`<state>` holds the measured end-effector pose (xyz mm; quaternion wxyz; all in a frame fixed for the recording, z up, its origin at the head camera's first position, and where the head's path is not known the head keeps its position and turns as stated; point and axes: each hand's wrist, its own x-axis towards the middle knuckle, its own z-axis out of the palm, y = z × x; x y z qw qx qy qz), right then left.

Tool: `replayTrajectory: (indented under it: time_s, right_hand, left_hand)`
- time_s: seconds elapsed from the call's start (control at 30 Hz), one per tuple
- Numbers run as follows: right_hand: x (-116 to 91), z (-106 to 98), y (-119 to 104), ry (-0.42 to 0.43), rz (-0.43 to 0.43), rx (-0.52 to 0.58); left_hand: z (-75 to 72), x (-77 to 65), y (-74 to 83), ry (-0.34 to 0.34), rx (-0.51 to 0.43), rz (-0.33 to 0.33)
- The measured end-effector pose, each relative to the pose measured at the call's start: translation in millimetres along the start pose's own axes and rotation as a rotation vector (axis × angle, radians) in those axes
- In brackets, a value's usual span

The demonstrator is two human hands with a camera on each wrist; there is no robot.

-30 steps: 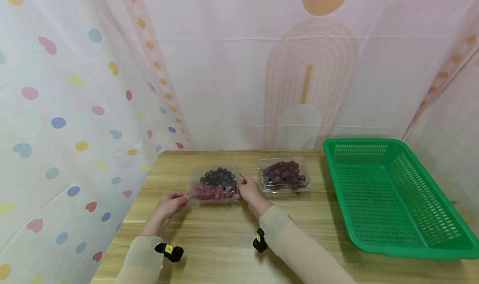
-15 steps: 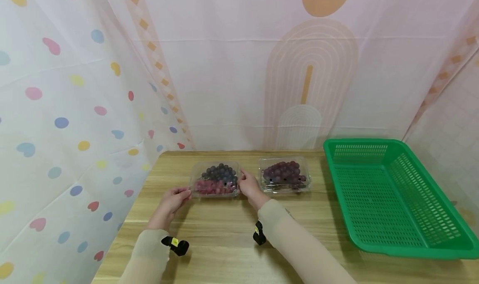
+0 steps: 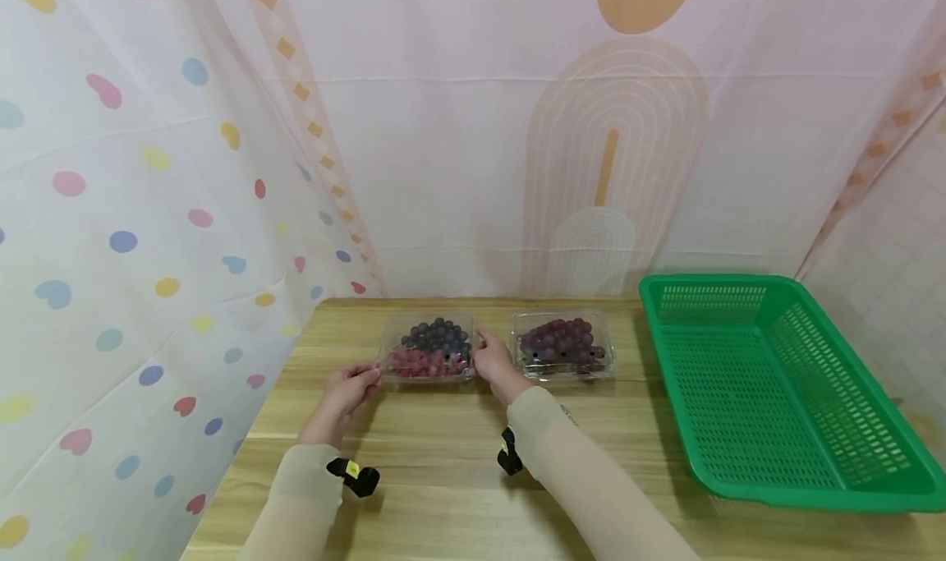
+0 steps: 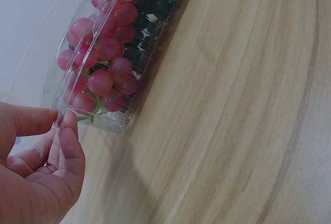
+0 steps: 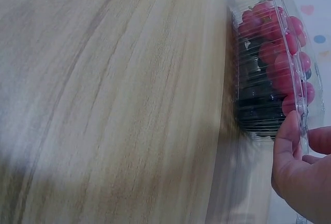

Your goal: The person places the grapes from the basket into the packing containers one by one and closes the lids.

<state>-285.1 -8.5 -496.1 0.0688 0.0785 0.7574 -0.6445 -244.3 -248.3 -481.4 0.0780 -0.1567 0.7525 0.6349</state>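
A clear plastic clamshell box (image 3: 427, 349) with red grapes (image 4: 106, 53) in front and dark grapes (image 3: 438, 335) behind sits on the wooden table between both hands. The left hand (image 3: 347, 390) pinches the rim at its left end between thumb and fingers, as the left wrist view shows closely. At the other end the right hand (image 3: 493, 360) pinches the same rim; thumb and forefinger on it are plain in the right wrist view. The lid looks closed. Just to the right stands a second clear box (image 3: 563, 346) of purplish-red grapes, untouched.
A large green plastic basket (image 3: 668, 397) with slotted walls occupies the right side of the wooden table (image 3: 436, 479). Behind the table's back edge hangs a patterned curtain (image 3: 443, 175), and a dotted one (image 3: 170, 364) hangs at the left.
Both hands have moved the grape box slightly away toward the back edge and a little to the right. It now lines up roughly with the second box, which has stayed in place.
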Motion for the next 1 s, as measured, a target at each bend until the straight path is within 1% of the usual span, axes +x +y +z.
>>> replayTrajectory:
  time_s: [0.03, 0.17, 0.3, 0.53, 0.63, 0.7, 0.8, 0.87, 0.97, 1.0]
  right_hand:
    - [-7.6, -2.0, -6.1, -0.003, -0.002, 0.006]
    - [-22.0, -5.4, -15.0, -0.014, -0.009, -0.001]
    - [-26.6, -7.9, -19.5, -0.030, 0.018, -0.046]
    - [-33.1, -15.9, -33.2, -0.058, 0.015, -0.277]
    - [-37.1, -21.7, -41.7, -0.100, 0.025, -0.355]
    - [-39.5, -26.4, -47.6, -0.125, 0.011, -0.393]
    - [-43.4, -35.1, -56.0, -0.168, -0.025, -0.409]
    - [-45.4, -42.2, -60.2, -0.197, -0.051, -0.401]
    - [-47.1, -54.4, -64.6, -0.224, -0.092, -0.409]
    - [-46.9, -58.6, -65.6, -0.225, -0.110, -0.423]
  left_hand:
    - [0.0, 0.1, 0.2, 0.001, 0.001, 0.000]
    - [0.7, -1.0, 0.7, 0.002, 0.010, 0.005]
    - [2.3, -1.9, 0.9, 0.008, 0.016, 0.016]
    - [3.1, -4.0, 1.0, 0.013, 0.014, 0.027]
    - [2.3, -4.2, 0.9, 0.001, 0.019, 0.031]
    - [1.5, -5.0, 1.1, -0.008, 0.027, 0.028]
    - [-0.2, -6.4, 1.7, -0.020, 0.066, 0.027]
    - [-1.0, -7.3, 2.2, -0.019, 0.096, 0.032]
    - [-2.2, -9.2, 4.4, -0.020, 0.169, 0.058]
    - [-2.8, -9.9, 5.5, -0.018, 0.197, 0.076]
